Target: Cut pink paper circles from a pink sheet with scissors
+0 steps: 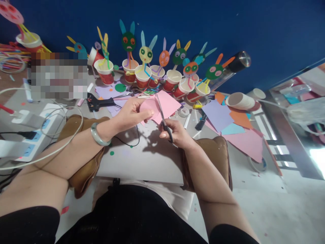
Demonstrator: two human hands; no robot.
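A sheet of pink paper point(169, 105) is pinched between the thumb and fingers of my left hand point(137, 112), raised above the table. Its left part has a rounded edge. In my right hand point(175, 132) is a pair of scissors point(167, 129) with black handles, fingers through the loops. The scissor blades point away from me and lie across the paper, between its rounded part and its cornered part. Below both hands, their shadow falls on the pale tabletop point(142, 162).
Paper cups point(143, 77) with paper animal faces line the back. A black glue gun point(100, 102) lies left, near a white power strip point(38, 132) and looping cables. Coloured paper point(218, 113), a tipped cup stack point(241, 101) and a flask point(230, 67) are right. Brown cushions point(210, 159) lie under my forearms.
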